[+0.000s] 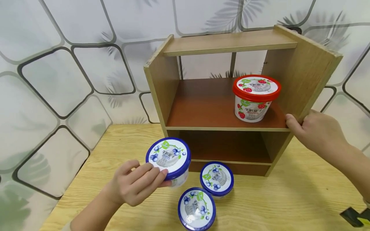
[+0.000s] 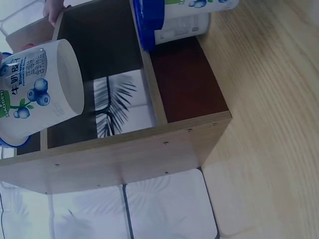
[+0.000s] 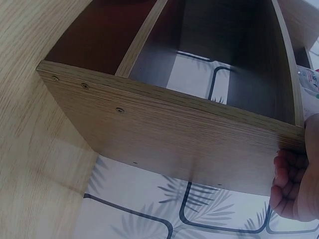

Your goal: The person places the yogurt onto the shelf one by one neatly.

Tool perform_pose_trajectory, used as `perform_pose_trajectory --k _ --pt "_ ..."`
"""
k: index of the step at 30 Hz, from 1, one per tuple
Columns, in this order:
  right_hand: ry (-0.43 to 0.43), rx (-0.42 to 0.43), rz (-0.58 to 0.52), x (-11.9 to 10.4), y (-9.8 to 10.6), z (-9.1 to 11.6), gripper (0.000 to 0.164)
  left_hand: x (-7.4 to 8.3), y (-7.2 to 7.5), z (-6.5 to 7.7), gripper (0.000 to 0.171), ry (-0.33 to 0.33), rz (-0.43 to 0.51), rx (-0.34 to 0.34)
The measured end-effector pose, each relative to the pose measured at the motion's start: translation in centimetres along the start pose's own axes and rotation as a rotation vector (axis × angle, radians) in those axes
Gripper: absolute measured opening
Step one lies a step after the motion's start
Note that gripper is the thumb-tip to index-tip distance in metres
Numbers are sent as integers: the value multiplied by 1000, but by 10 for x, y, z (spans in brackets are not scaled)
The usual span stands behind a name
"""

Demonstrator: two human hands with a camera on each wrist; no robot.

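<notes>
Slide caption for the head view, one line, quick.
Left grip holding a blueberry tub, right grip grasping the wooden shelf unit, a red-lidded strawberry tub in its upper compartment.

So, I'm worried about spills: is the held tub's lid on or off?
On: in the head view, the blue-rimmed lid covers the top of the tub that the left hand holds.

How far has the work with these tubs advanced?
Apparently done: the strawberry tub stands on the middle shelf. In hand: the left hand holds a blueberry tub; the right hand grips the shelf unit. Probably remaining: two more blueberry tubs on the table.
</notes>
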State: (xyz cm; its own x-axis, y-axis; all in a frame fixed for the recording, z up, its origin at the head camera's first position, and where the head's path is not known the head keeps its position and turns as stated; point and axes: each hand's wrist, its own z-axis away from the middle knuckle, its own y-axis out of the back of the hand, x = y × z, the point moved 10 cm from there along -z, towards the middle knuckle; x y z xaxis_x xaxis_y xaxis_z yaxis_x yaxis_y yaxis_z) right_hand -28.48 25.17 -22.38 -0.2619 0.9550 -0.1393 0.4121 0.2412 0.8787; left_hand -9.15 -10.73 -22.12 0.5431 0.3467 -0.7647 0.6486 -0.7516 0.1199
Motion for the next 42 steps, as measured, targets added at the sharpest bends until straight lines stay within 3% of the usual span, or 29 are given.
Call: perform_pose_trajectory --k 14,30,42 --pt "11 18 -9 0 -1 1 55 -7 -9 -14 23 -25 -52 48" --pt "22 50 -3 -1 1 1 54 -22 -36 -35 27 -53 -44 -33" --pt "25 55 -2 -2 1 1 54 -30 -37 -45 27 -59 -71 -1"
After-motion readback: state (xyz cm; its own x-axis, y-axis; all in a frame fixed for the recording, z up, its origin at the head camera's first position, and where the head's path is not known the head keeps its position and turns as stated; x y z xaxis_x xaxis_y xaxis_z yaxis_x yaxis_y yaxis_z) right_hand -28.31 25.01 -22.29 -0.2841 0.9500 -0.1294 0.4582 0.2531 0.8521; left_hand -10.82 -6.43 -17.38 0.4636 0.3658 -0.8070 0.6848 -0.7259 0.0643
